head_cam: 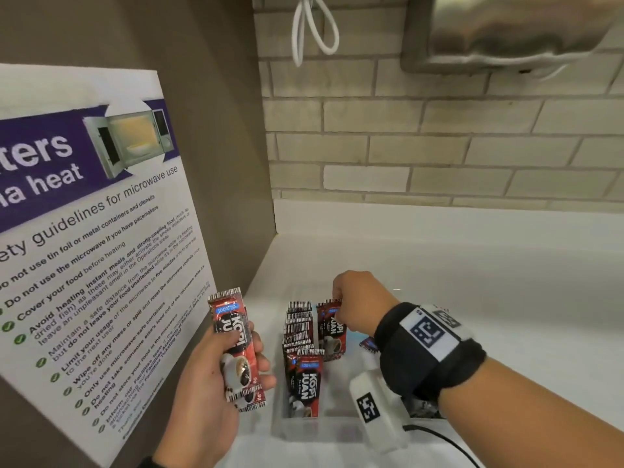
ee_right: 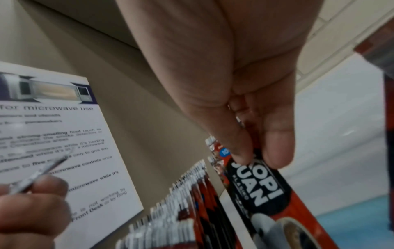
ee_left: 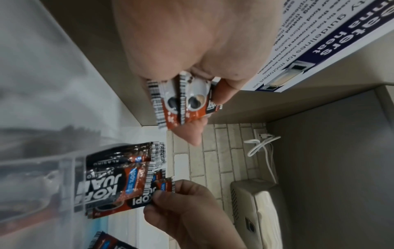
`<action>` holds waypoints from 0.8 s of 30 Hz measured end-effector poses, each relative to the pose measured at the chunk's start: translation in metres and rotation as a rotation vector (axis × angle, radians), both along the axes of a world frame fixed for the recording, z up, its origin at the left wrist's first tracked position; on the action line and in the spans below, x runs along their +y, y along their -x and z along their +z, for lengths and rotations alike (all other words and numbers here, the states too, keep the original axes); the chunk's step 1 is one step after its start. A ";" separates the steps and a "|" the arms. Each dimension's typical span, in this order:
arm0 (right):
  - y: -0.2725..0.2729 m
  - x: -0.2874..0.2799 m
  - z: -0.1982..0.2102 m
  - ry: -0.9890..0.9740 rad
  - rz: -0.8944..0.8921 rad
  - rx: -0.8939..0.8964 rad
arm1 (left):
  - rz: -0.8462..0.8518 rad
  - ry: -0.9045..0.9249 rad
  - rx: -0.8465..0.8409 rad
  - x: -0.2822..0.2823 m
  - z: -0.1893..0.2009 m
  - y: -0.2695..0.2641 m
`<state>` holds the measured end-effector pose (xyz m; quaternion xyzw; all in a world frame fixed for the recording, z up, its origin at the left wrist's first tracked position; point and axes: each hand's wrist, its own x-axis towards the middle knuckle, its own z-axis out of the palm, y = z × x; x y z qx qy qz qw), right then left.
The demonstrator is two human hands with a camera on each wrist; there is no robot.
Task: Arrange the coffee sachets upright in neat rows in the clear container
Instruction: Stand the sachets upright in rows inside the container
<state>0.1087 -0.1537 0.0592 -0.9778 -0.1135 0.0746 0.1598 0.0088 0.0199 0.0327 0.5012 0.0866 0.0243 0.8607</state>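
Observation:
A clear container [head_cam: 317, 430] sits on the white counter and holds a row of upright red and black coffee sachets [head_cam: 299, 336] along its left side. To the left of the container, my left hand [head_cam: 233, 363] grips a small bundle of sachets [head_cam: 236, 349], seen close up as the held sachets [ee_left: 181, 99]. My right hand [head_cam: 341, 309] reaches over the container and pinches the top of a sachet [head_cam: 332, 329] standing in a second row; the wrist view shows that pinched sachet [ee_right: 255, 188] between thumb and fingers. One sachet [head_cam: 309, 380] leans at the front.
A microwave safety poster [head_cam: 84, 248] leans on the brown side wall at left. Behind is a tiled wall with a white cable [head_cam: 314, 25] and a steel dispenser [head_cam: 506, 28]. One loose sachet [head_cam: 368, 342] lies near my right wrist. A black cable [head_cam: 449, 440] runs along the front.

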 end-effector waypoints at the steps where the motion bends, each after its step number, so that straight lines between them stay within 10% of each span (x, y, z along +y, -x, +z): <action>1: -0.001 0.001 -0.002 -0.003 -0.012 0.004 | 0.005 -0.002 -0.001 0.001 0.001 0.001; 24: -0.002 0.006 0.002 0.044 0.074 -0.035 | 0.010 -0.020 -0.001 0.001 0.003 0.002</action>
